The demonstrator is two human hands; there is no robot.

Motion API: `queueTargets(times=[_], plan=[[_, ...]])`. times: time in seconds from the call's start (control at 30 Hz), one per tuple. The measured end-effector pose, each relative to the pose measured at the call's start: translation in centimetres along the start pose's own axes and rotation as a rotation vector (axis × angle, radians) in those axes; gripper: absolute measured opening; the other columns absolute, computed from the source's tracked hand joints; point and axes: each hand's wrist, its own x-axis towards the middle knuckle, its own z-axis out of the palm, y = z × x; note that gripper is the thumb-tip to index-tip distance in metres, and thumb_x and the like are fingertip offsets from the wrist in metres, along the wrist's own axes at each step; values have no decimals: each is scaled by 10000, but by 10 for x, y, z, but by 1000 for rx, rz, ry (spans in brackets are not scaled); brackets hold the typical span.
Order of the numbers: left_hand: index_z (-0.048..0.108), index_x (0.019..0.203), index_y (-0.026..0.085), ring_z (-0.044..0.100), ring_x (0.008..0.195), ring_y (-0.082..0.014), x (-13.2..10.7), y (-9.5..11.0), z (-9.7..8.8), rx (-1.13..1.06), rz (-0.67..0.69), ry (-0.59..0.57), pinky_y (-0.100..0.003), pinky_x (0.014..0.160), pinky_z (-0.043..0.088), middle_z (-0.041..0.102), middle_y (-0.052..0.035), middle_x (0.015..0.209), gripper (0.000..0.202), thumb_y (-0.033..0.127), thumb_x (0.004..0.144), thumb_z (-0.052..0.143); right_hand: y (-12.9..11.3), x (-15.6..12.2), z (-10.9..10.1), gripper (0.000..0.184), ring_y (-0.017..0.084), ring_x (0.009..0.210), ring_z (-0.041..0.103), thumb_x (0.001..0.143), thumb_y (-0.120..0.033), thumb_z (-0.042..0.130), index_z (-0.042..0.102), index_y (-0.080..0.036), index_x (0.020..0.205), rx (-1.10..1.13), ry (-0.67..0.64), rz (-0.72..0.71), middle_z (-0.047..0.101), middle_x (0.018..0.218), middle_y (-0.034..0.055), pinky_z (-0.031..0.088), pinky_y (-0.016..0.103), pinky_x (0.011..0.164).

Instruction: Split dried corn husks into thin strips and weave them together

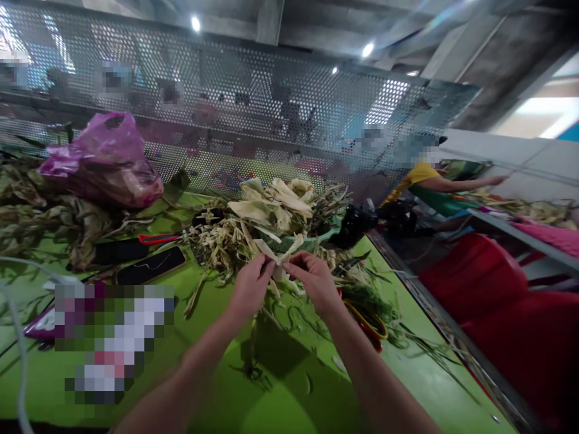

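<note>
Both my hands are raised over a green table [280,392] and pinch the same pale leaf strip [281,252]. My left hand [251,283] grips its left end with closed fingers. My right hand [312,278] grips its right end, fingers curled. The strip's two tips fan upward between my thumbs. Just behind my hands lies a heap of pale husks and leaf strips [271,211].
A dark phone [151,266] and red-handled scissors [156,239] lie left of the heap. A pink plastic bag [106,160] rests on dried leaves at the far left. A perforated metal screen [253,114] backs the table. Another person in yellow [423,175] works at the right, beside red chairs [497,301].
</note>
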Motion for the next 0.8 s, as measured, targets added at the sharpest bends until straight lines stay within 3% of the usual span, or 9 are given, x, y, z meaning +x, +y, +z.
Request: queueTargets(times=[0.1, 0.17, 0.27, 0.43, 0.67, 0.8], plan=[[543, 806, 180, 473, 682, -128, 0, 4, -1, -69, 18, -89, -238, 634, 363, 551, -9, 739, 268, 406, 872, 415, -3, -1, 1, 198, 112, 544, 463, 670, -344, 684, 579, -176, 688, -50, 33, 8, 539, 590, -28, 358, 242, 522], [536, 824, 172, 458, 663, -122, 0, 6, -2, -100, 18, -137, -229, 610, 360, 535, -2, 726, 260, 430, 820, 508, -5, -1, 1, 189, 113, 537, 464, 660, -330, 686, 576, -178, 681, -31, 29, 29, 540, 575, -27, 361, 244, 520], [511, 761, 165, 408, 617, -103, 2, 7, -1, -111, 21, -125, -213, 566, 339, 479, 24, 670, 276, 417, 735, 619, -8, -2, 1, 197, 118, 557, 484, 646, -332, 697, 583, -176, 683, 65, -41, 43, 559, 595, -17, 386, 249, 542], [536, 686, 159, 429, 612, -100, 6, 4, -6, -194, 12, -177, -214, 577, 351, 495, 20, 633, 235, 375, 772, 568, -11, -3, -1, 229, 104, 551, 461, 635, -350, 719, 573, -175, 657, 148, -77, 49, 530, 596, -32, 379, 240, 531], [583, 731, 160, 466, 617, -107, 11, 4, -18, -317, -121, -62, -220, 606, 369, 532, 8, 643, 232, 382, 782, 539, -11, -2, -5, 209, 106, 539, 453, 653, -333, 712, 566, -184, 647, 139, -78, 19, 506, 580, -40, 376, 243, 538], [568, 716, 168, 436, 580, -91, 15, 3, -24, -354, -109, 91, -202, 559, 347, 487, 24, 615, 204, 358, 783, 538, -9, 1, -12, 200, 111, 522, 458, 649, -326, 711, 570, -185, 632, 109, -43, 8, 517, 557, -38, 373, 247, 532]])
